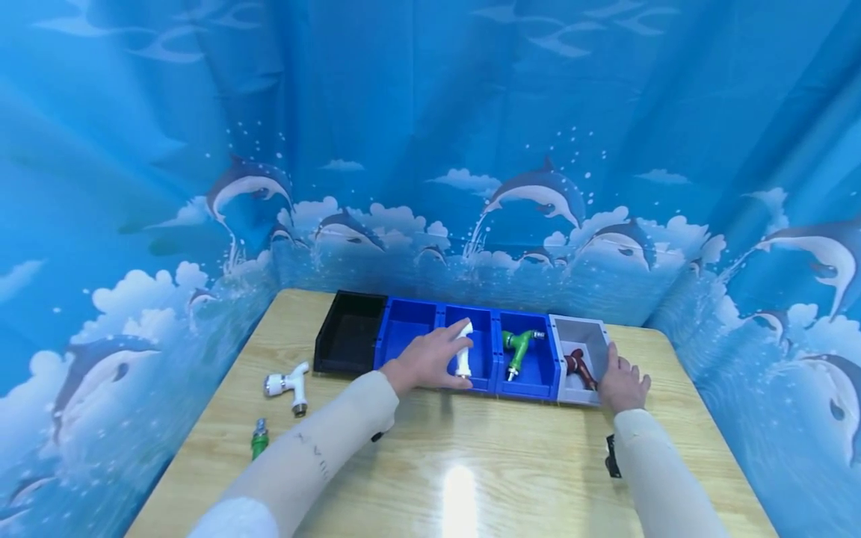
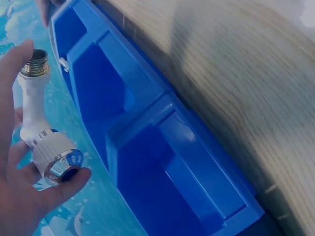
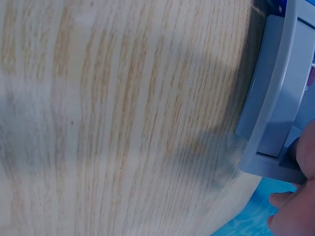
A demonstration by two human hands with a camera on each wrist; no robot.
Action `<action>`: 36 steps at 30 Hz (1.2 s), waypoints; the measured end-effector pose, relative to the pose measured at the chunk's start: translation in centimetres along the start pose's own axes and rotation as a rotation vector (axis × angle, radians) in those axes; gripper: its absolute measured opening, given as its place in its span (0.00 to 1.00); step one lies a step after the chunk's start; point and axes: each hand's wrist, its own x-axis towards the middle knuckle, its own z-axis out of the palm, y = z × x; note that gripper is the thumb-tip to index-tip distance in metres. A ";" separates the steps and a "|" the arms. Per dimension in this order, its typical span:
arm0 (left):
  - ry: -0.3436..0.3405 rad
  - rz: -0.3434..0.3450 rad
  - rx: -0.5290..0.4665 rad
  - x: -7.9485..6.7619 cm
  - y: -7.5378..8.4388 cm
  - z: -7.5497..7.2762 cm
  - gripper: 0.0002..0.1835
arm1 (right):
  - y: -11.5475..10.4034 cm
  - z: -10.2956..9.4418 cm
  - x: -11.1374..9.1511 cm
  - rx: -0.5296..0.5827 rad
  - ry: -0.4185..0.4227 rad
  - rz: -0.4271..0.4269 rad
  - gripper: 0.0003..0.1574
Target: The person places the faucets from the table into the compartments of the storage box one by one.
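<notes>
My left hand (image 1: pixel 430 360) holds a white faucet (image 1: pixel 463 357) over the middle of three blue bins (image 1: pixel 480 385). In the left wrist view, thumb and fingers are around this faucet (image 2: pixel 34 105), its threaded end up and its knob with a blue-and-silver cap down. A green faucet (image 1: pixel 518 347) lies in the blue bin to the right. At the row's right end stands a grey bin (image 1: pixel 575 397) with a dark red faucet (image 1: pixel 580 366) inside. My right hand (image 1: pixel 620 381) grips that bin's right wall, thumb inside and fingers outside, as the right wrist view shows.
On the table's left part lie another white faucet (image 1: pixel 289 385) and a green one (image 1: pixel 259 439), partly hidden by my left sleeve. A black bin (image 1: pixel 324 362) ends the row on the left. A blue dolphin-print curtain (image 1: pixel 417 149) hangs right behind the table (image 1: pixel 525 463).
</notes>
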 end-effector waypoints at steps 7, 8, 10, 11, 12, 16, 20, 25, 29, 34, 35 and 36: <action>0.008 0.017 -0.033 1.3 -0.8 0.0 0.40 | 0.2 0.3 0.3 -0.007 0.006 -0.014 0.46; 0.009 0.018 -0.037 1.5 -0.9 0.1 0.41 | 0.2 0.3 0.3 -0.008 0.005 -0.016 0.45; 0.008 0.020 -0.040 1.9 -0.9 0.3 0.41 | 0.2 0.3 0.4 -0.010 0.002 -0.016 0.45; 0.009 0.022 -0.043 2.1 -0.9 0.5 0.41 | 0.3 0.3 0.4 -0.012 0.000 -0.017 0.45; 0.008 0.027 -0.046 2.3 -0.9 0.7 0.41 | 0.3 0.3 0.4 -0.014 0.001 -0.017 0.45; 0.003 0.054 -0.041 3.1 -0.8 1.3 0.41 | 0.5 0.3 0.4 -0.020 0.007 -0.024 0.45; 0.000 0.061 -0.013 3.7 -0.7 1.8 0.41 | 0.6 0.4 0.4 -0.014 0.026 -0.040 0.46; -0.005 0.071 0.022 4.3 -0.6 2.3 0.41 | 0.5 0.2 0.3 -0.002 0.039 -0.046 0.47; -0.020 0.067 0.049 4.6 -0.5 2.9 0.41 | 0.4 0.1 0.0 -0.011 0.017 -0.042 0.48; -0.007 0.057 0.045 4.9 0.1 3.2 0.42 | 0.2 -0.1 -0.1 -0.005 0.014 -0.037 0.46; -0.006 0.054 0.054 4.9 0.2 3.2 0.42 | 0.2 -0.1 -0.1 -0.004 0.013 -0.036 0.47; -0.003 0.049 0.064 5.0 0.2 3.3 0.42 | 0.2 -0.1 -0.1 -0.002 0.008 -0.035 0.48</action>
